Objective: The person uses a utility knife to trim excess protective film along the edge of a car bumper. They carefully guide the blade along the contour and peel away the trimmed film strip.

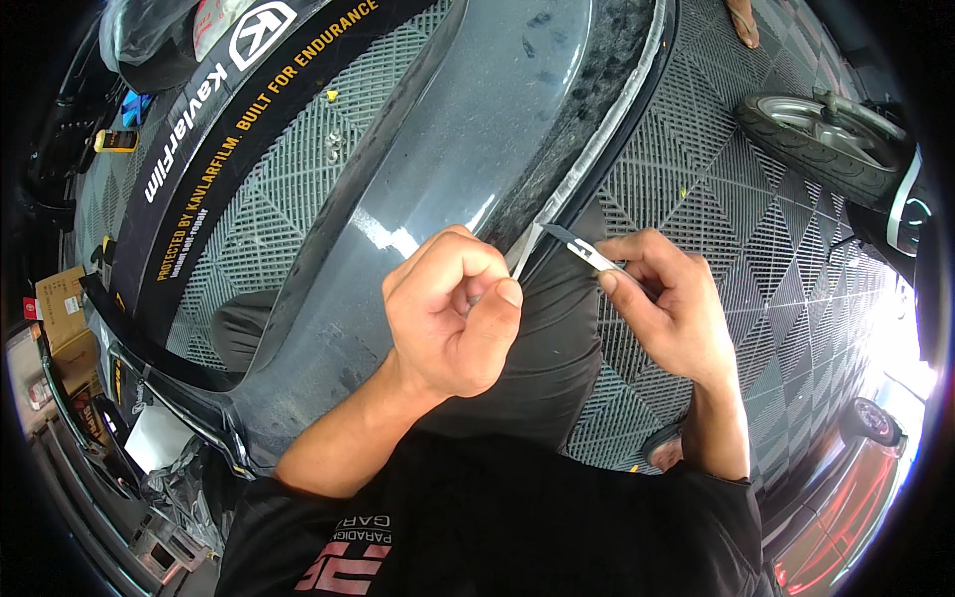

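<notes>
A curved dark grey car body panel [468, 109], dusty and smudged along its edge, lies across my lap. My left hand [453, 313] is closed in a pinch on a thin whitish strip [523, 251] that stands off the panel's right edge. In my right hand [678, 308] is a snap-off utility knife [589, 252], held between thumb and fingers. Its dark blade points left, and the tip is at the strip's upper end, close to the panel edge. Whether the blade touches the strip, I cannot tell.
Grey grid tiles [686, 189] cover the floor. A motorcycle wheel [821, 144] is at the upper right, with another person's foot [743, 25] farther up. A black printed banner [179, 129], cardboard boxes [65, 318] and a yellow-labelled bottle [116, 141] are on the left. A red car [846, 517] stands lower right.
</notes>
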A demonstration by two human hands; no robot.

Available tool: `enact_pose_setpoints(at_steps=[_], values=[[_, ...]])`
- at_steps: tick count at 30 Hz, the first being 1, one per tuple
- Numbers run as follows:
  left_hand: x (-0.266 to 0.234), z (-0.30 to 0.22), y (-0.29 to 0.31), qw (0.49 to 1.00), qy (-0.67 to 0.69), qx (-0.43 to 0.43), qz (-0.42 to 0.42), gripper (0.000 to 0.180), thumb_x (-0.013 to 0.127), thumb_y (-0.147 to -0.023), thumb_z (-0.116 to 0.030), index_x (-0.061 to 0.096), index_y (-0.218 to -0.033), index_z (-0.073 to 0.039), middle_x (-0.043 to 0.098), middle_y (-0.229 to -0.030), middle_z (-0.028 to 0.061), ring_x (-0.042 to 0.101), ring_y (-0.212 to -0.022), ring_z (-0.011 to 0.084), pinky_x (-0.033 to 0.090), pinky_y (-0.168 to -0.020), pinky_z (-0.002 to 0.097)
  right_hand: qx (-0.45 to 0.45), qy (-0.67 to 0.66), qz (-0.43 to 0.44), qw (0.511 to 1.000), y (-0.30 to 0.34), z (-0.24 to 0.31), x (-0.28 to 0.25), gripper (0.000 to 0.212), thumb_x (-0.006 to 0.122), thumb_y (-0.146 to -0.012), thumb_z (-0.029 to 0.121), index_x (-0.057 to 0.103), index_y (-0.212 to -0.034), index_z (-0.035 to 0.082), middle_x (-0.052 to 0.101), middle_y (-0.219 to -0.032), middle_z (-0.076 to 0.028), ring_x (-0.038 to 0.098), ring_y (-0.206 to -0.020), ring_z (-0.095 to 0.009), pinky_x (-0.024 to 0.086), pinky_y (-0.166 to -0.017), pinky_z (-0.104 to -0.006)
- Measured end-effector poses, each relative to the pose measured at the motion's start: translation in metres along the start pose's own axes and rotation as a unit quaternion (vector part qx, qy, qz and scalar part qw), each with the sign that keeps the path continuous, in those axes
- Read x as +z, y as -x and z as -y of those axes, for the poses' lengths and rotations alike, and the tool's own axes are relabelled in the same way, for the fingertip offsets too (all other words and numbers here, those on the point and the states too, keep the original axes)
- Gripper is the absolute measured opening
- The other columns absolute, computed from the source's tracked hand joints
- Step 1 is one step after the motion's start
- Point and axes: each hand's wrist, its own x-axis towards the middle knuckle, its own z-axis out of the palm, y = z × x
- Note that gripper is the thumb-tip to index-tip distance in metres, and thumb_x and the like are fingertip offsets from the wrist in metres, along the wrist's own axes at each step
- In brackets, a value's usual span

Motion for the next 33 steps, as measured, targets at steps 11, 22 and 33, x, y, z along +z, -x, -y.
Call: enact_pose_setpoints(at_steps=[11, 22, 33], values=[[-0.002, 0.002, 0.001, 0.999, 0.044, 0.018, -0.005, 0.023, 0.075, -0.094, -0.014, 0.060, -0.080, -0.002, 0.055, -0.071, 0.0033, 0.044, -0.061, 0.0091, 0.033, -0.053, 0.0254, -0.016, -0.011, -0.004, 1.000, 0.001, -0.004, 0.003, 0.017, 0.070, -0.097, 0.009, 0.071, -0.113, 0.002, 0.057, -0.059, -0.003, 0.053, -0.047, -0.010, 0.039, -0.048, -0.0295], [-0.007, -0.007, -0.011, 0.999, 0.016, 0.050, 0.013, 0.024, 0.070, -0.098, -0.018, 0.058, -0.084, -0.003, 0.062, -0.082, 0.0071, 0.050, -0.070, 0.0144, 0.041, -0.063, 0.0285, 0.006, -0.013, 0.011, 1.000, 0.002, 0.000, 0.002, 0.016, 0.071, -0.097, 0.009, 0.071, -0.111, 0.002, 0.062, -0.060, -0.004, 0.059, -0.050, -0.012, 0.044, -0.050, -0.0314], [-0.001, -0.026, 0.018, 0.999, 0.017, -0.031, 0.008, 0.016, 0.057, -0.109, -0.013, 0.052, -0.109, 0.002, 0.070, -0.116, 0.0246, 0.062, -0.081, 0.0145, 0.053, -0.076, 0.0302, 0.032, -0.035, 0.023, 0.999, -0.004, -0.001, 0.003, 0.018, 0.072, -0.099, 0.008, 0.072, -0.116, 0.002, 0.057, -0.062, 0.003, 0.049, -0.054, -0.003, 0.036, -0.051, -0.0250]])
